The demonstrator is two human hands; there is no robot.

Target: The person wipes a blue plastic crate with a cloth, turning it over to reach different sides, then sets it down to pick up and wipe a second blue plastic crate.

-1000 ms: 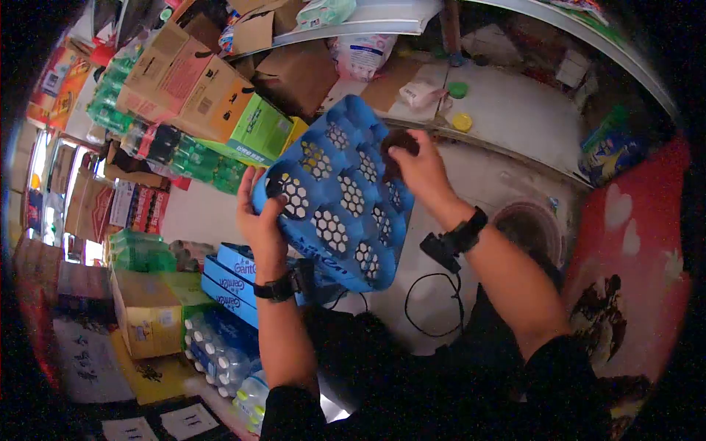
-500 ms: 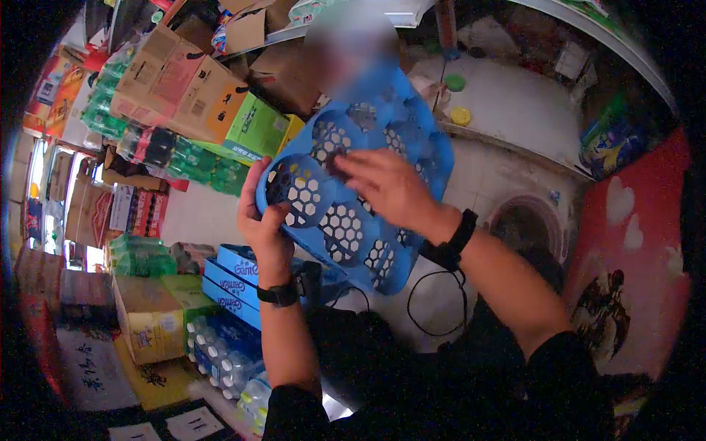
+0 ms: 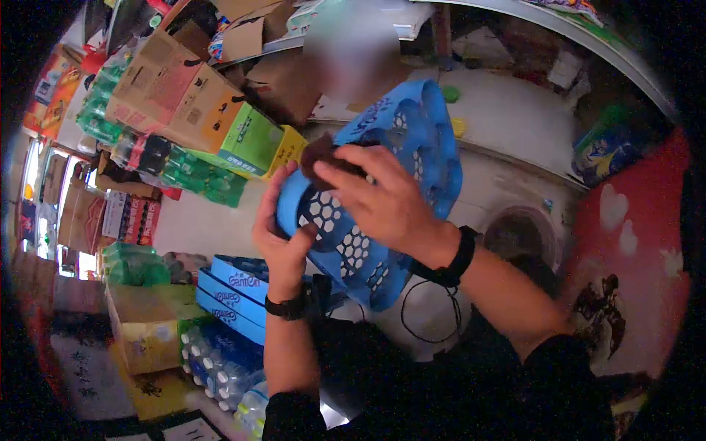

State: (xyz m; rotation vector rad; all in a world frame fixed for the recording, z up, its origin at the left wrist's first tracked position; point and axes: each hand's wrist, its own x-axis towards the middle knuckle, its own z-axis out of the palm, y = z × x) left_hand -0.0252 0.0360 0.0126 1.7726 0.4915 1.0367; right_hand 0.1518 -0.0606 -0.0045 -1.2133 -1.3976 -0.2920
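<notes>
A blue plastic tray with several round cups and honeycomb-patterned holes is held up tilted in front of me. My left hand grips its near left edge, thumb on the inner side and fingers round the outside. Pinched in my right hand is a dark brown, flat cloth-like piece at the tray's upper left edge. Its far part is hidden behind my fingers. Both wrists wear black bands.
Similar blue trays with lettering are stacked at lower left. Wrapped water bottles, green bottles and cardboard boxes line the left. A round tub stands right, beside a red panel. A black cable hangs below the tray.
The tray has turned to a steeper angle. My right hand has moved from inside the cups to the tray's edge, and the brown cloth-like piece now shows plainly.
</notes>
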